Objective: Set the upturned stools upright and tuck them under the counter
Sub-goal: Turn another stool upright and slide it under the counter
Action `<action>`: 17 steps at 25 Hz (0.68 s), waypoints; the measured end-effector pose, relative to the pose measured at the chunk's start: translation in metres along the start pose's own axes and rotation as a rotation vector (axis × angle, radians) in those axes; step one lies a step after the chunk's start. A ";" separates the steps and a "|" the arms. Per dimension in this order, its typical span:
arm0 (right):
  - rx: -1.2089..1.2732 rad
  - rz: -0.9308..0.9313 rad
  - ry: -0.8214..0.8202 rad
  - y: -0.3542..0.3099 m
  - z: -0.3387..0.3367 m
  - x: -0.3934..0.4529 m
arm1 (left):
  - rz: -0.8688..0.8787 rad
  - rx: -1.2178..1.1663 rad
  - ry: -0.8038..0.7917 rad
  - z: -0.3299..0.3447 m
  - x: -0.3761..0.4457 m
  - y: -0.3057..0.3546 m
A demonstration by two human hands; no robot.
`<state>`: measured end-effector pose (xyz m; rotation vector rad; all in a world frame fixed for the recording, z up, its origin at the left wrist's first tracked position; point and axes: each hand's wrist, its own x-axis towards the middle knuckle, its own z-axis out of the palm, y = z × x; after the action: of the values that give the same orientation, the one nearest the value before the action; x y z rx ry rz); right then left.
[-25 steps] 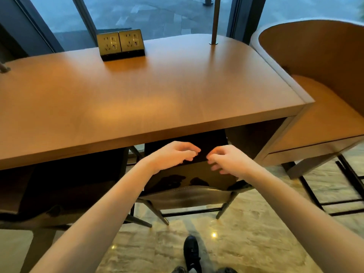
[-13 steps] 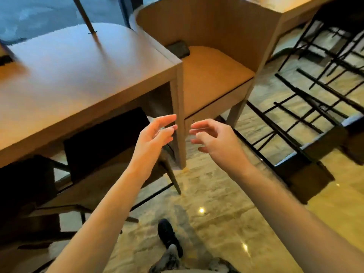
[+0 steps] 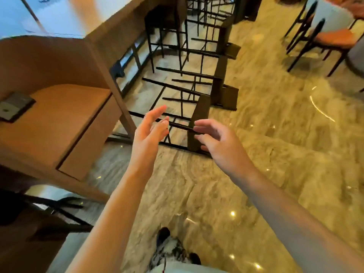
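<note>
Warm yellow indoor light, glare spots on the glossy marble floor [image 3: 275, 134], cool daylight upper left — motion blur, edges wide-angle bent.

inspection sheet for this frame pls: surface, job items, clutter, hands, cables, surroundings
surface: glossy marble-look floor, light glints on it; wooden counter runs along the left.
job's things: nearest stool lies tipped on the floor, seat toward the aisle, black legs pointing at the counter; more tipped stools in a row behind it.
clutter: nothing seen.
hands: left hand and right hand both open, empty, held out above the nearest stool, not touching it.
cables: nothing seen.
surroundings: curved wooden booth seat at left with a dark plate on it; orange-seated chair top right; shoes at bottom.
</note>
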<state>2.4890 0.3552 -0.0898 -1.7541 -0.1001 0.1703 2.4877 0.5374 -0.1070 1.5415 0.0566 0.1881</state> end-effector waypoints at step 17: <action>0.036 0.154 0.213 0.056 -0.215 0.148 | -0.101 -0.070 -0.173 0.256 0.223 -0.060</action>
<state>2.6693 0.1603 -0.1147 -1.7332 0.1922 0.0952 2.7516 0.3189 -0.1410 1.4756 -0.0085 -0.0234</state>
